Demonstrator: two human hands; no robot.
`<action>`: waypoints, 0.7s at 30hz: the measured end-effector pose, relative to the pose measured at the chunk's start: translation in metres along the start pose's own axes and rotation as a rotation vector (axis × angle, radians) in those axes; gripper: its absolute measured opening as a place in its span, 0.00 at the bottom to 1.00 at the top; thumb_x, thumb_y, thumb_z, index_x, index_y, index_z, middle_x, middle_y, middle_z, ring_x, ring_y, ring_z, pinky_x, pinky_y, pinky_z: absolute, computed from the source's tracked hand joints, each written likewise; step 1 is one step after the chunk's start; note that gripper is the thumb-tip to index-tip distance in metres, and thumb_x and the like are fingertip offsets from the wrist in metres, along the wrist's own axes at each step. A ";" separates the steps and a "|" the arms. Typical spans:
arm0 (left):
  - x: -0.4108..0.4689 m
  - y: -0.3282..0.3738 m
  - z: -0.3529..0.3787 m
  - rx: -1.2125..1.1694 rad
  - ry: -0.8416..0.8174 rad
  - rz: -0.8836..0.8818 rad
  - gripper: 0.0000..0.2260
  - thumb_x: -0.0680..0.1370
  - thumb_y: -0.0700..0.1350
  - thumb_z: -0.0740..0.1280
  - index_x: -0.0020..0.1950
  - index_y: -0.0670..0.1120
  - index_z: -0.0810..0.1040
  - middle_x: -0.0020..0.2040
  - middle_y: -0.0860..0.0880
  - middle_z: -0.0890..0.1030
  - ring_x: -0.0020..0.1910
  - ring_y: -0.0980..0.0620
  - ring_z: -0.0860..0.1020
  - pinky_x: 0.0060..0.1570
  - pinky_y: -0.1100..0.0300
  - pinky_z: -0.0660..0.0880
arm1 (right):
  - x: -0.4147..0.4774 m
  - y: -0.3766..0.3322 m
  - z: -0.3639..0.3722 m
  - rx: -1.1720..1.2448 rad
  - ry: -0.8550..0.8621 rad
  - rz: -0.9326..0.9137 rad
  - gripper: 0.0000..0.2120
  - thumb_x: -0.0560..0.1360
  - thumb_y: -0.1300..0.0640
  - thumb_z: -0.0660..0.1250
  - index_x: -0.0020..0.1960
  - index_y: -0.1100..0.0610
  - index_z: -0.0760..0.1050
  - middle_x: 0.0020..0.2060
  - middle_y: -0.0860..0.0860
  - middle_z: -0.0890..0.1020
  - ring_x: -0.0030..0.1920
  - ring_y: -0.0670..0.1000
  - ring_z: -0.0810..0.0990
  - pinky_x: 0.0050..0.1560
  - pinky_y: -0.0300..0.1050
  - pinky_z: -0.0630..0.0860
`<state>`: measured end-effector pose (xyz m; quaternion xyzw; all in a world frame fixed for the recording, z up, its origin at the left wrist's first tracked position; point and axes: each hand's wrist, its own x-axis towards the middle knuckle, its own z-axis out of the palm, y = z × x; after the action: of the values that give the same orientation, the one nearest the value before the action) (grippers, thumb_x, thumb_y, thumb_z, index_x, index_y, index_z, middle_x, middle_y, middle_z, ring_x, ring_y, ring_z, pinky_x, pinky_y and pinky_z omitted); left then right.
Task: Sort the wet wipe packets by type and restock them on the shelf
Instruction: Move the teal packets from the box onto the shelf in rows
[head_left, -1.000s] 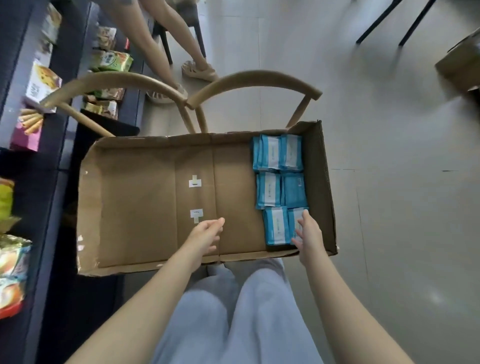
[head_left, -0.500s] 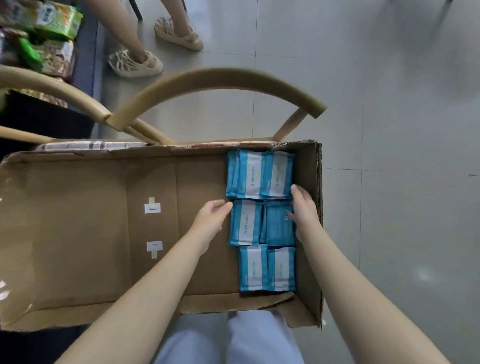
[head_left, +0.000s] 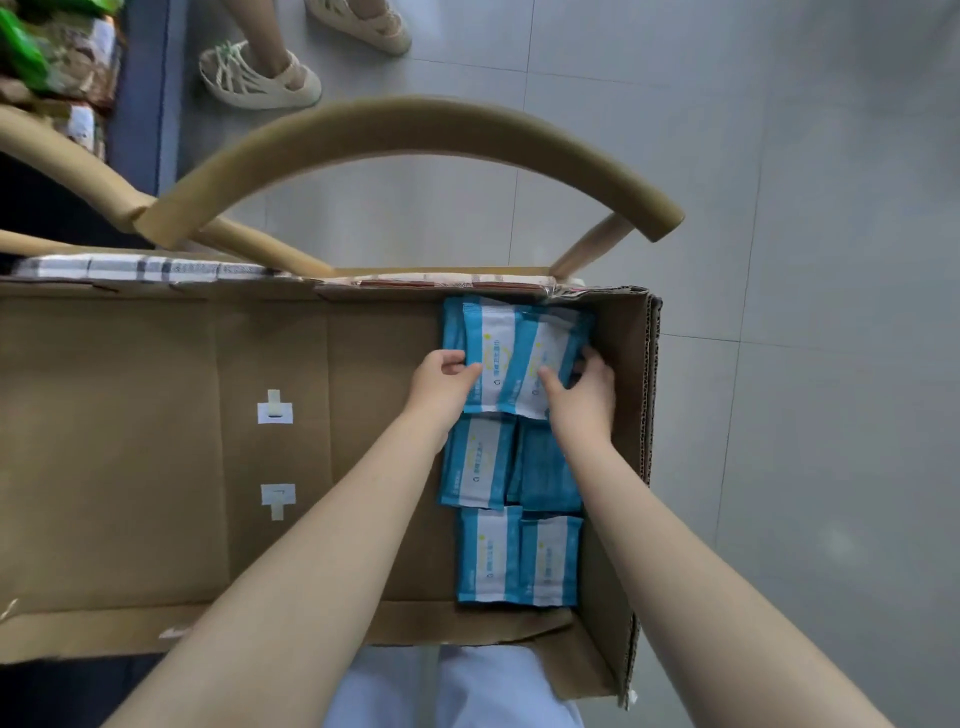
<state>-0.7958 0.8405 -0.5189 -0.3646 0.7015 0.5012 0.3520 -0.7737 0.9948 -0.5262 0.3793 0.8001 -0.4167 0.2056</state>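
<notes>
Far left: a dark shelf edge with green and brown snack bags, and beside it another person's sandalled feet on the floor. Centre: a wooden chair with a curved back rail, a strip of plaid cushion showing just behind the far wall of a wide, open cardboard box. The left and middle of the box floor are bare apart from two small white labels. All wet wipe packets, blue with white panels, lie at the right end of the box in three rows of two, flat and touching. The left hand grips the left edge of the far pair of packets, fingers curled and thumb on top. The right hand grips the same pair from the right, thumb lying across the white panel and fingers wrapped round the outer edge; the pair sits slightly askew against the far wall. The middle row and the near row lie untouched beneath the forearms. Right: grey tiled floor. Bottom edge: the wearer's pale trousers.
</notes>
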 end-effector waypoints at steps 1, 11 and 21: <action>0.000 -0.005 0.001 -0.008 -0.003 -0.011 0.18 0.80 0.46 0.67 0.69 0.44 0.72 0.61 0.49 0.77 0.58 0.51 0.77 0.63 0.51 0.75 | -0.001 0.003 0.003 -0.008 0.004 0.011 0.29 0.76 0.53 0.71 0.74 0.58 0.66 0.66 0.56 0.72 0.65 0.55 0.73 0.65 0.47 0.69; -0.010 -0.029 -0.004 -0.085 -0.007 0.032 0.15 0.81 0.44 0.65 0.67 0.44 0.74 0.58 0.49 0.79 0.55 0.50 0.79 0.59 0.53 0.76 | -0.005 0.015 0.010 0.335 -0.047 0.144 0.21 0.73 0.62 0.74 0.61 0.56 0.69 0.54 0.53 0.79 0.50 0.50 0.80 0.52 0.45 0.79; -0.093 -0.130 -0.119 -0.279 0.089 0.045 0.11 0.83 0.43 0.61 0.65 0.46 0.72 0.60 0.50 0.77 0.56 0.54 0.77 0.41 0.68 0.73 | -0.096 0.007 0.040 0.417 -0.282 0.080 0.18 0.78 0.56 0.70 0.65 0.58 0.74 0.59 0.53 0.80 0.58 0.54 0.80 0.55 0.51 0.75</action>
<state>-0.6536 0.7112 -0.4669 -0.4161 0.6480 0.5847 0.2552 -0.7081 0.9224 -0.4907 0.3830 0.6448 -0.6128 0.2489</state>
